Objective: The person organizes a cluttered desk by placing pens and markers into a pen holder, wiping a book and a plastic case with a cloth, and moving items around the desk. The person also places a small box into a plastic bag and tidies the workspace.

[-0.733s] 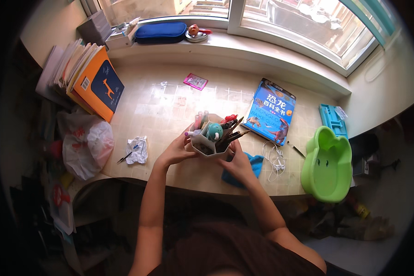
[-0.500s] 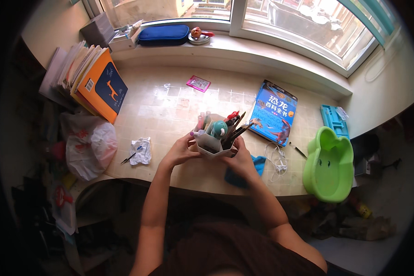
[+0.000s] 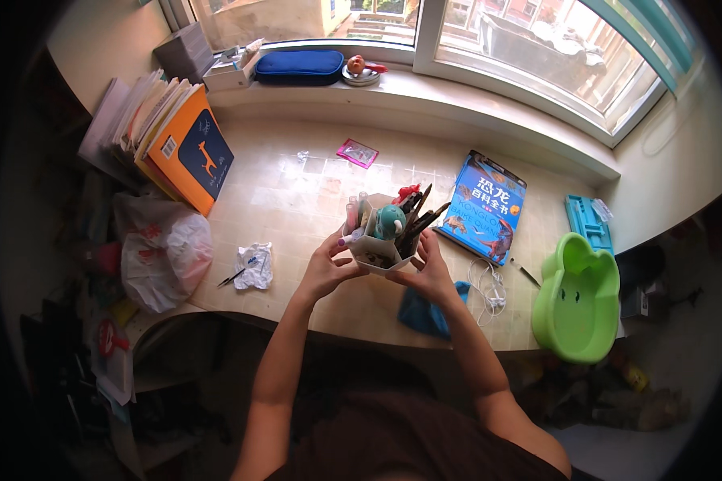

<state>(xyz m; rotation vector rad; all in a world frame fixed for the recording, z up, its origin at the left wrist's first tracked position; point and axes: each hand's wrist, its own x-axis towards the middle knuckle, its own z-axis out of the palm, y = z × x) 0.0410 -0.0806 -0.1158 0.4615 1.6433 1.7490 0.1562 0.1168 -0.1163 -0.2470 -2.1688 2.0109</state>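
Note:
Between my two hands is a white pen holder [image 3: 371, 254] with several compartments. Pens, dark pencils or brushes [image 3: 419, 222], something red and a round teal object [image 3: 389, 222] stick out of its top. My left hand [image 3: 329, 267] grips its left side, thumb along the near wall. On the other side my right hand [image 3: 429, 270] closes round the right wall. The fingertips behind the holder are partly hidden. Below my right wrist a blue cloth [image 3: 423, 311] lies at the desk's near edge, partly covered by the forearm.
Right of the holder lie a blue book [image 3: 486, 207], white earphones [image 3: 487, 291] and a green basin [image 3: 578, 309]. Leftward are crumpled paper [image 3: 253, 266], a plastic bag [image 3: 167, 255] and upright books [image 3: 192, 156]. A pink packet [image 3: 357, 153] lies farther back, below the sill's blue pencil case [image 3: 299, 67].
The whole view has shifted slightly, so desk things appear a little lower and to the right. Both hands still hold the pen holder, its position between them little changed.

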